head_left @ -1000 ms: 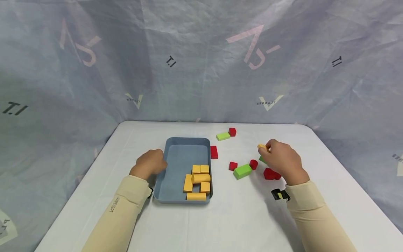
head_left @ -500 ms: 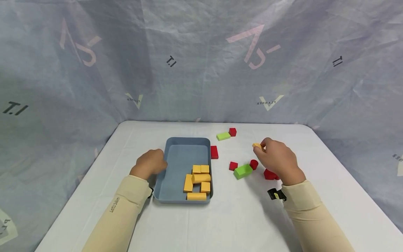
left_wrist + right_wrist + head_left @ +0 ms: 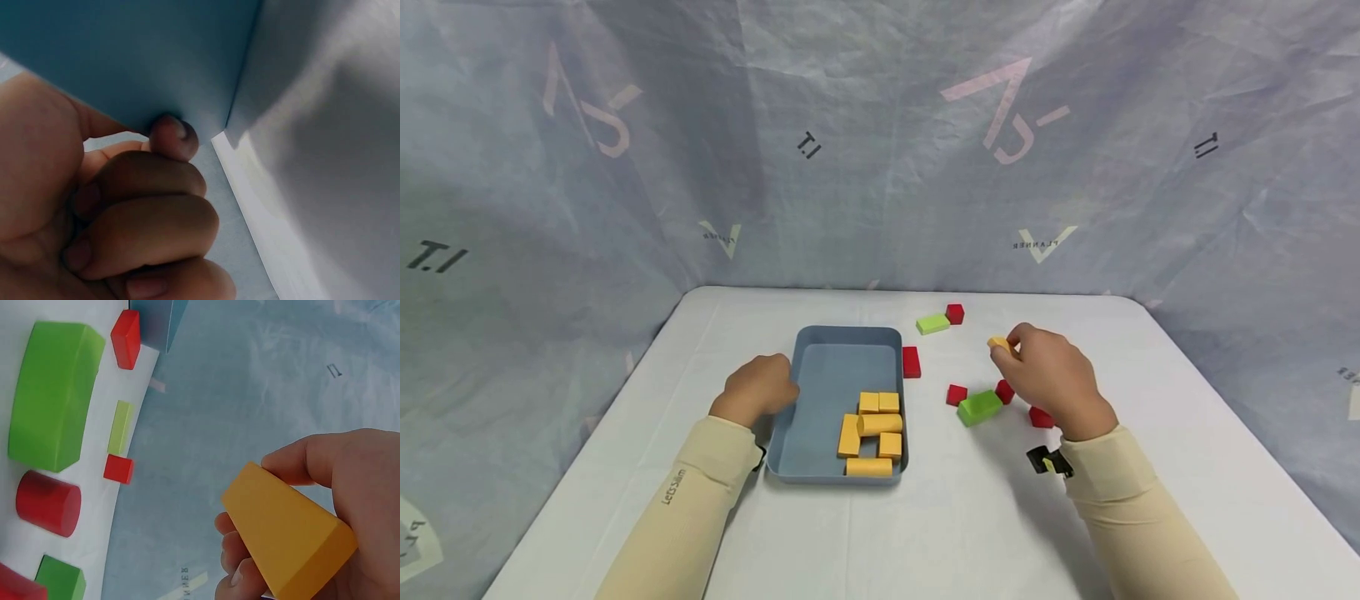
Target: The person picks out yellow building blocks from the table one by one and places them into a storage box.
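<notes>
A yellow block (image 3: 284, 528) is pinched between the thumb and fingers of my right hand (image 3: 1051, 375), held up over the right half of the table. In the head view only its end pokes out past the fingertips. My left hand (image 3: 756, 389) grips the left wall of the blue-grey tray (image 3: 781, 437); the left wrist view has its fingers curled at the wall's edge, the thumb partly hidden. Inside the tray, on its near right side, lie several yellow blocks, among them a yellow cylinder (image 3: 880, 425) resting on others and a flat yellow block (image 3: 849, 436).
Right of the tray are a green block (image 3: 980, 408), a red cube (image 3: 957, 395) and a red cylinder (image 3: 50, 503). A flat red block (image 3: 912, 362) lies by the tray's right wall. Farther back sit a light green block (image 3: 933, 323) and another red cube (image 3: 955, 314).
My right hand has moved left and slightly farther back, carrying the yellow block away from the red and green blocks at the right. The left hand and tray have stayed put.
</notes>
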Motion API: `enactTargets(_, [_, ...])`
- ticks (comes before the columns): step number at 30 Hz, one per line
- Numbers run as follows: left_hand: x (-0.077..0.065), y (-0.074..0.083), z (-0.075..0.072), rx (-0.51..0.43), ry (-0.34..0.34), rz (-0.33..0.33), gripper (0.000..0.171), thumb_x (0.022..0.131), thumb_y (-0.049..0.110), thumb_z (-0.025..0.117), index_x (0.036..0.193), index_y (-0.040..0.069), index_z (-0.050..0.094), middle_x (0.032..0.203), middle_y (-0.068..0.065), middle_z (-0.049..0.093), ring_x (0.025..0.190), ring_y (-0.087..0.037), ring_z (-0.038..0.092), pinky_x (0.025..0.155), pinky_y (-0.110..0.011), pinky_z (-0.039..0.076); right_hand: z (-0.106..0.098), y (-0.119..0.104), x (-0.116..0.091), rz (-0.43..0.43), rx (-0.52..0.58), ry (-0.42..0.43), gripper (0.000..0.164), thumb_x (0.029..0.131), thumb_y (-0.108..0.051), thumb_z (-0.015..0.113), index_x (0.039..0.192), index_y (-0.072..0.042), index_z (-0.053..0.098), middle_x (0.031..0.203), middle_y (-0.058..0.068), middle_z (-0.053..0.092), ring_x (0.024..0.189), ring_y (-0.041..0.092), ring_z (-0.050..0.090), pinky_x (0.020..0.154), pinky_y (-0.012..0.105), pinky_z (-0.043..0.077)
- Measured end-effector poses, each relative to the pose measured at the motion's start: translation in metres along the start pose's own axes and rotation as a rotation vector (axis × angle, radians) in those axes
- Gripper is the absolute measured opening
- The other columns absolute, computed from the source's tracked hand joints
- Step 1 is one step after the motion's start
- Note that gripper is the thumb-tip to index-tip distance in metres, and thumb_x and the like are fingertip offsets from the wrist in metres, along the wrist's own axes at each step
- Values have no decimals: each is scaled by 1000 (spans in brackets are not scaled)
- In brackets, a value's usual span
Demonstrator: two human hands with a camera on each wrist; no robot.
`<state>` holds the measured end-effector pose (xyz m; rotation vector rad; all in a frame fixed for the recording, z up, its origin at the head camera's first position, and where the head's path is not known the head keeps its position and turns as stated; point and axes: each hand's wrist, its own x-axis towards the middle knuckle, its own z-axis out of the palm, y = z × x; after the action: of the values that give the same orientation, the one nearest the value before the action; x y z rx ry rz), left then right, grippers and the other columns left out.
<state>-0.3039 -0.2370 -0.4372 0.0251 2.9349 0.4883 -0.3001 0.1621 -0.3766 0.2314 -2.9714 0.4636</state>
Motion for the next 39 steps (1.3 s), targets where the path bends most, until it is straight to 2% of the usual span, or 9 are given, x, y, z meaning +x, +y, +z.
enactTargets(8, [1, 0, 0, -6, -5, 1, 15, 82, 11, 52, 67, 11, 55, 60, -5, 49, 51, -20, 47, 40, -32, 35, 2, -10, 1, -35, 17, -18, 43, 92, -48, 46, 110, -10, 55, 70, 0, 59, 57, 18, 51, 46, 37, 42])
enactTargets(28, [1, 0, -1, 5, -15, -15, 14, 82, 12, 52, 70, 10, 56, 62, -6, 51, 53, -20, 48, 42, -34, 37, 11, -28, 1, -87, 27, 28, 37, 90, -47, 49, 104, -14, 57, 72, -1, 58, 57, 16, 50, 47, 37, 42])
enactTargets(39, [2, -1, -1, 12, -10, -4, 13, 83, 13, 53, 70, 10, 56, 62, -6, 51, 53, -20, 48, 42, -34, 37, 16, -43, 3, -98, 18, 12, 35, 89, -46, 54, 103, -14, 58, 70, -1, 57, 58, 16, 50, 45, 36, 43])
